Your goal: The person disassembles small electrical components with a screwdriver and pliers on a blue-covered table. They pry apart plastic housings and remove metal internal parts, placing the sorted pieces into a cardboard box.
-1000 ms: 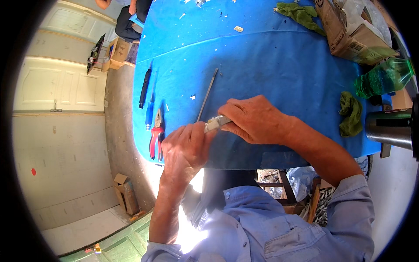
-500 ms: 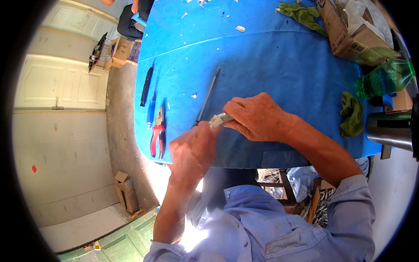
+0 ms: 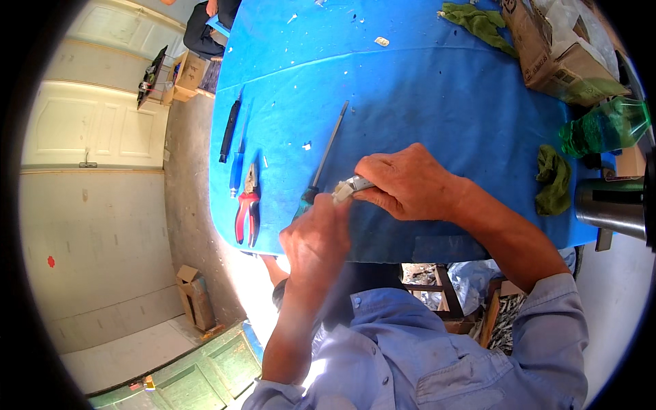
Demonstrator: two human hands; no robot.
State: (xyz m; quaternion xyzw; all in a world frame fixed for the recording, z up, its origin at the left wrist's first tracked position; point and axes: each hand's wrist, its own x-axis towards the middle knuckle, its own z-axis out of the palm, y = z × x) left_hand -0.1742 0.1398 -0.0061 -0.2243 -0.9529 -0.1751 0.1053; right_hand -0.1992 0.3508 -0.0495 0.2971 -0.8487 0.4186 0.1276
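Note:
My two hands meet above the near part of a blue-covered table [image 3: 383, 89]. My left hand [image 3: 316, 236] is closed, pinching a small whitish piece [image 3: 342, 194] between thumb and fingers. My right hand [image 3: 408, 183] is closed round a silver metal piece [image 3: 360, 182], whose end touches the whitish piece. Most of the metal piece is hidden in the fingers, and its kind is unclear. Just beyond my left hand lies a screwdriver [image 3: 331, 145] with a long shaft and dark green handle. Pliers [image 3: 248, 208] with red and black handles rest farther left.
Beside the pliers lie a blue-handled screwdriver [image 3: 236, 171] and a slim black tool [image 3: 230, 133]. Along the right side are a green cloth [image 3: 553, 181], a green bottle [image 3: 601, 128], a metal cup [image 3: 608, 205] and a cardboard box [image 3: 567, 68]. Another person's leg [image 3: 200, 31] shows at the far left.
My left hand and forearm have shifted right, uncovering more of the screwdriver's handle. The right hand stays nearly in place, with both pieces still touching.

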